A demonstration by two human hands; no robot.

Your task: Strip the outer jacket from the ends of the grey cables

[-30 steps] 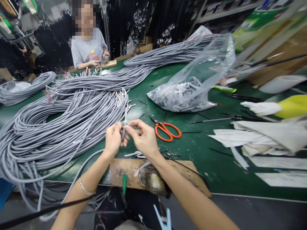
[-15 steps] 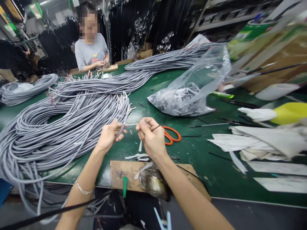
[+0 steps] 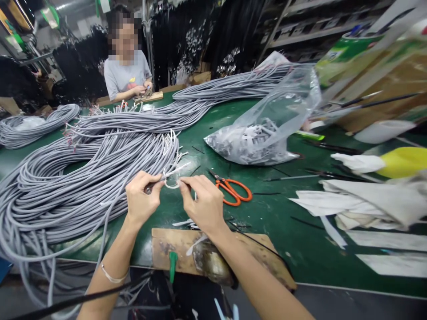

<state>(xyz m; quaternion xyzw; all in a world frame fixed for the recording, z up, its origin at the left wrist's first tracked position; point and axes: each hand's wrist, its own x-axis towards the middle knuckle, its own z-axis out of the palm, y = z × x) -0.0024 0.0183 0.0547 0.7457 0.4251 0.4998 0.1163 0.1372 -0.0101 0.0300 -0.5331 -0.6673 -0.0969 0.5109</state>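
Note:
My left hand (image 3: 143, 195) is closed in a pinch on the end of a grey cable. White wires (image 3: 172, 186) come out of that end and curl into a small loop between my hands. The tip of my right hand (image 3: 203, 200) pinches the loop's near side, thumb against forefinger. Just beyond my right hand lie orange-handled scissors (image 3: 233, 189), handles toward me and partly covered by the hand. To the left, a large coil of grey cables (image 3: 90, 195) spreads over the green table (image 3: 263, 226), its white-wired ends close to my left hand.
A wooden board (image 3: 163, 249) with a green clip (image 3: 172, 266) sits at the near edge. Farther off stands a clear plastic bag (image 3: 253, 138) of small grey and white pieces. Pale fabric strips (image 3: 376, 204) lie right. A co-worker (image 3: 128, 75) sits across the table.
My right hand has turned palm-down and moved slightly lower, uncovering more of the scissors. My left hand has shifted left. The white wires, stretched straight before, now form a loop.

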